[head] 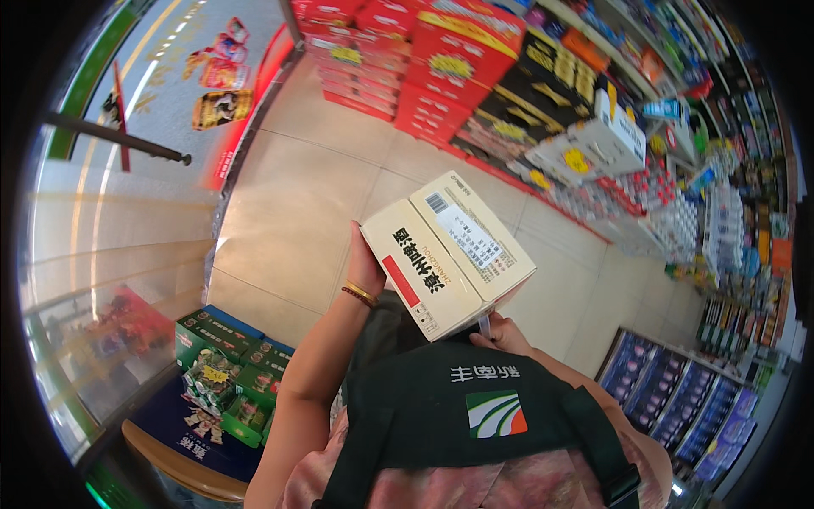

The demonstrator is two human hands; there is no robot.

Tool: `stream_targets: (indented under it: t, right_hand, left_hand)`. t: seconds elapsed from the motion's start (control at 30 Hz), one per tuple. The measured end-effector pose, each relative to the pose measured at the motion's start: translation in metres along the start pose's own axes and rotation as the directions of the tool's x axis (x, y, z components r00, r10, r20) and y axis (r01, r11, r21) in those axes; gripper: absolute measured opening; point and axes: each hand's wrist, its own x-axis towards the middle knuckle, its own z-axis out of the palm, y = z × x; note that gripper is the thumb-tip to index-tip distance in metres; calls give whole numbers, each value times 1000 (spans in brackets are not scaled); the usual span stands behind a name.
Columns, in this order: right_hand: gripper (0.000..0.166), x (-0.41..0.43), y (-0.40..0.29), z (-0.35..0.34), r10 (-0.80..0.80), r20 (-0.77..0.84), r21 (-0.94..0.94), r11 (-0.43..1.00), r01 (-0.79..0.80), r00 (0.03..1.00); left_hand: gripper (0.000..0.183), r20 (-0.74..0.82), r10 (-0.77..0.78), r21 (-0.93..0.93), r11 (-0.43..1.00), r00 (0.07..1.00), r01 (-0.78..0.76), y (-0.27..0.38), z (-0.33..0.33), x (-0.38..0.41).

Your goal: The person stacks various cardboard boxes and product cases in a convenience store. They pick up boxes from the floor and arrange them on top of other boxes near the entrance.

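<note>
A cream cardboard beer carton (439, 254) is tilted in front of my body, above the tiled floor. It bears dark lettering, a red block, a barcode and a white paper label (467, 232) on its upper face. My left hand (367, 257) grips the carton's left side, with most of the fingers hidden beneath it. At the near right corner, my right hand (503, 334) is closed around a pale, narrow strip (485, 327) beside the carton. Whether that strip is fastened to the carton I cannot tell. A dark green apron (439, 407) covers my front.
Red cartons (445, 70) are stacked along the far side, beside black cartons (540, 83) and a white carton (591, 143). Crowded shelves curve along the right. Green beer packs (235, 362) sit on a blue-topped stand (172, 413) at lower left, near the glass doorway.
</note>
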Motion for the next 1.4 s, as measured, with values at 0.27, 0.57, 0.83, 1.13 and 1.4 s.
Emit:
stream_targets:
  t: [0.27, 0.57, 0.83, 1.13, 1.4]
  right_hand:
    - [36, -46, -9, -53, 149, -21, -13, 989, -150, 989]
    - [30, -29, 30, -86, 31, 58, -166, 986, -21, 998]
    - [33, 108, 46, -77, -81, 69, -149, 985, 90, 994]
    - [8, 279, -278, -98, -187, 113, 770, 637, 33, 976]
    - [8, 269, -431, -119, -374, -108, 695, 634, 339, 921]
  left_hand:
    - [79, -48, 231, 11, 973, 972, -231, -35, 22, -51]
    - [79, -3, 418, 119, 902, 908, -415, -59, 12, -23]
    - [92, -117, 462, 329, 853, 879, -405, 7, -22, 26]
    - [92, 773, 105, 187, 905, 625, -382, 201, -13, 70]
    - [27, 708, 343, 522, 336, 618, -784, 238, 159, 46]
